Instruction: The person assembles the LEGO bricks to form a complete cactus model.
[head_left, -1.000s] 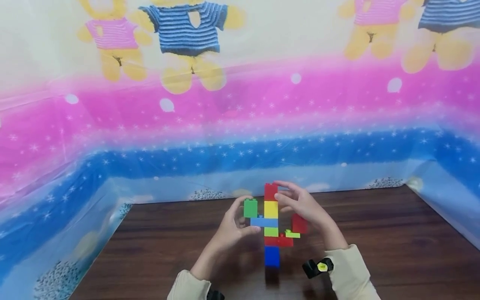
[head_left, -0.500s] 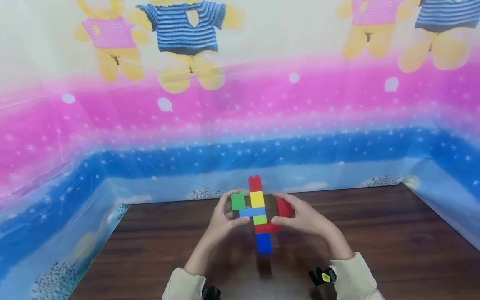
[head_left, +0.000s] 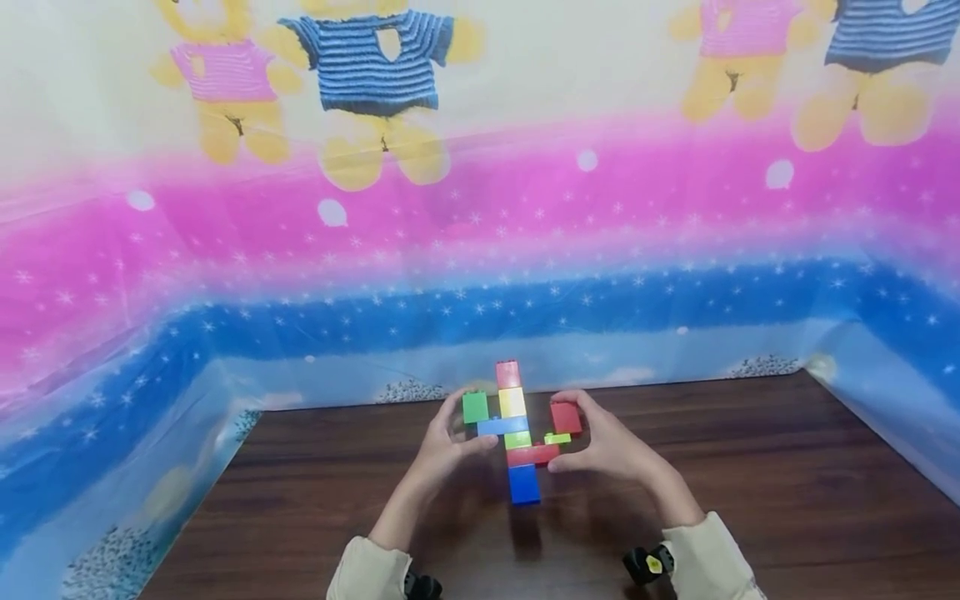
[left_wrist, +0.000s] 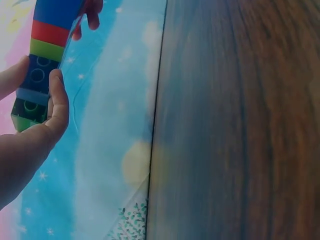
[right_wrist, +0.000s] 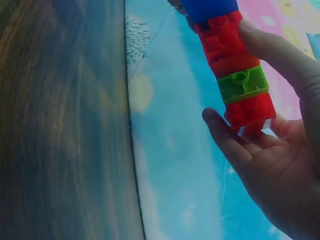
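A tall build of toy building bricks (head_left: 513, 402) is held up between both hands, tilted slightly left. Red, yellow, light blue, lime, red and dark blue pieces run down its column. On its left arm sits a green brick (head_left: 476, 407); my left hand (head_left: 441, 450) grips this side, thumb at the light blue brick (left_wrist: 37, 75). The right arm carries a small lime piece (right_wrist: 243, 84) and a red end brick (head_left: 566, 417). Around that arm my right hand (head_left: 611, 442) curls, its thumb on the lower red brick (right_wrist: 227, 42) and fingers behind the end brick.
Below the build lies a dark wooden table (head_left: 315, 500). A printed cloth (head_left: 360, 317) with bears and snowflakes stands along its back and sides. Both wrists wear black cameras, one showing at the right cuff (head_left: 647, 565).
My right hand has come down from the top red brick to the build's right arm and taken hold there. The build has shifted left and leans a little, with my left hand still gripping it.
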